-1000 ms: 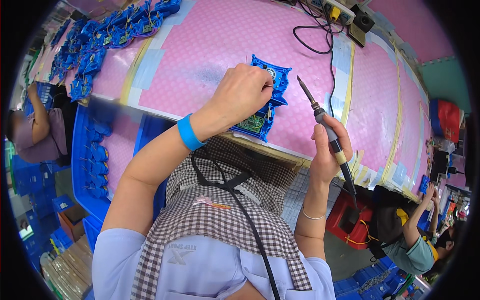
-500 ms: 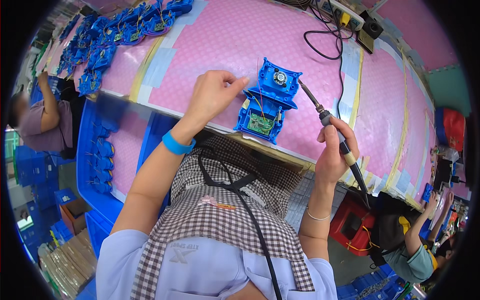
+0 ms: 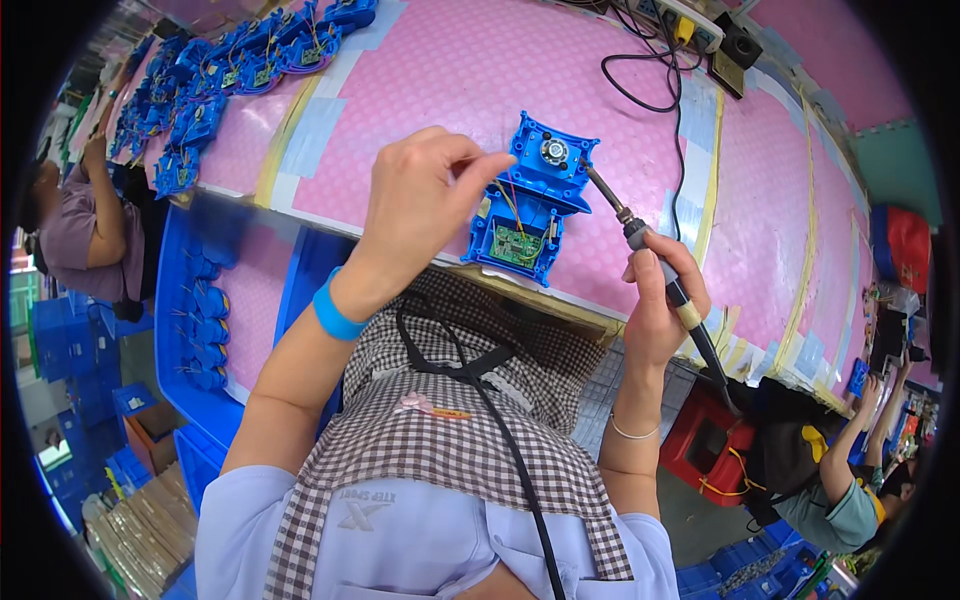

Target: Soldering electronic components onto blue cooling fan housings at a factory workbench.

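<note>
An opened blue plastic housing lies on the pink mat. Its far half (image 3: pixel 545 180) carries a round metal-centred speaker (image 3: pixel 554 151). In the near half (image 3: pixel 481 262) sits a green circuit board (image 3: pixel 514 246), with thin red and yellow wires (image 3: pixel 514 207) rising from it. My left hand (image 3: pixel 425 190) is beside the housing's left edge, thumb and forefinger pinched at the upper end of a thin wire. A soldering iron (image 3: pixel 634 232) is gripped in my right hand (image 3: pixel 664 300); its tip is close to the right side of the speaker half.
Several similar blue housings with boards (image 3: pixel 265 70) stand at the far left of the table. A blue bin (image 3: pixel 180 350) holding blue parts is below them. A power strip (image 3: pixel 705 35) and black cable (image 3: pixel 640 103) lie at the back right. Other people work at both sides.
My left hand has moved right and its fingertips have closed at the wire. The soldering iron has shifted slightly left, its tip nearer the speaker. The housing appears slightly further left.
</note>
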A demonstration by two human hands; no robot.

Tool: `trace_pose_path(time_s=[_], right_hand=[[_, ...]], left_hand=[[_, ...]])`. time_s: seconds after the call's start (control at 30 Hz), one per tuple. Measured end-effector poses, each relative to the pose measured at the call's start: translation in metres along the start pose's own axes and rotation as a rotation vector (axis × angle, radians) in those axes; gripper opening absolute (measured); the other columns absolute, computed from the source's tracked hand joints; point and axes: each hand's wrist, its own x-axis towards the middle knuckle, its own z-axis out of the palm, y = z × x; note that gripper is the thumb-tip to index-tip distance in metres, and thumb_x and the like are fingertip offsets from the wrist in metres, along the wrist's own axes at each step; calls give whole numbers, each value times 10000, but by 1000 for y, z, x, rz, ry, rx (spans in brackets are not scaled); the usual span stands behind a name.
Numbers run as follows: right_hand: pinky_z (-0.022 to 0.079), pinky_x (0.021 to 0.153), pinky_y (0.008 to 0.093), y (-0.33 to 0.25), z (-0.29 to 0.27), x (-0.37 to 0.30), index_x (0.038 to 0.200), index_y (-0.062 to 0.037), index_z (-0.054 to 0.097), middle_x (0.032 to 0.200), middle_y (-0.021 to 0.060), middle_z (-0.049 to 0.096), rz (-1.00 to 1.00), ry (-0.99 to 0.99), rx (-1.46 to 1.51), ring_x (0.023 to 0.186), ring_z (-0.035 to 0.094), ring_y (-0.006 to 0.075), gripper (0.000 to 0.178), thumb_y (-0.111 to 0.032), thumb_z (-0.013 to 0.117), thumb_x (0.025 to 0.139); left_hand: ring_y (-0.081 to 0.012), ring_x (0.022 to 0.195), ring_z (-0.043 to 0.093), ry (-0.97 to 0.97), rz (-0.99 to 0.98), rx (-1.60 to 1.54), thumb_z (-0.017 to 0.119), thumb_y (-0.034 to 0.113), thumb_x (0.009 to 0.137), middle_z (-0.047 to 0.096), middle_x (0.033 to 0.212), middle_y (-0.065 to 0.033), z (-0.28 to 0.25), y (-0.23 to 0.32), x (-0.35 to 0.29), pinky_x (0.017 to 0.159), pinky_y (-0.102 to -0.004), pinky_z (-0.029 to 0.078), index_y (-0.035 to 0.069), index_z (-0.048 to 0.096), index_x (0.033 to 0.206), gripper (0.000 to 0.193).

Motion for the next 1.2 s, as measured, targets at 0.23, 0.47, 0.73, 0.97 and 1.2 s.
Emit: trace_pose_path(time_s=[0.23, 0.47, 0.73, 0.97, 1.2], right_hand=[[453, 636, 238, -2, 4, 4, 986, 28, 713, 846, 85, 694, 4, -47, -119, 715, 606, 116, 160, -4, 717, 829], [477, 593, 220, 1, 9, 7, 1010, 45, 703, 850, 92, 674, -18, -94, -162, 679, 613, 108, 146, 0, 675, 873], [472, 653, 253, 0, 17, 10, 960, 15, 728, 850, 99, 718, 65, -66, -136, 725, 633, 138, 145, -12, 730, 818], [471, 650, 254, -5, 16, 11, 962, 21, 724, 854, 101, 718, 47, -71, -143, 720, 629, 141, 144, -7, 727, 820], [463, 645, 248, -11, 5, 7, 969, 24, 722, 834, 98, 711, 61, -32, -150, 706, 613, 133, 149, 10, 716, 821]], left_hand=[[-211, 741, 724, 6, -110, -374, 740, 125, 811, 739, 821, -137, 39, 8, 12, 703, -324, 560, -12, 743, 862, 147], [-261, 741, 714, 8, -16, -207, 718, 111, 810, 729, 831, -158, 34, 2, 12, 700, -344, 555, -12, 740, 862, 135], [-304, 692, 669, -46, 107, -94, 704, 124, 792, 699, 780, -158, 37, -2, 17, 658, -400, 518, 8, 745, 863, 142], [-315, 707, 670, -59, 124, -67, 701, 125, 798, 695, 777, -155, 37, -1, 16, 663, -414, 516, 13, 739, 846, 128], [-323, 717, 672, -60, 130, -52, 694, 136, 807, 697, 783, -155, 38, -2, 16, 678, -422, 521, 18, 737, 842, 130]])
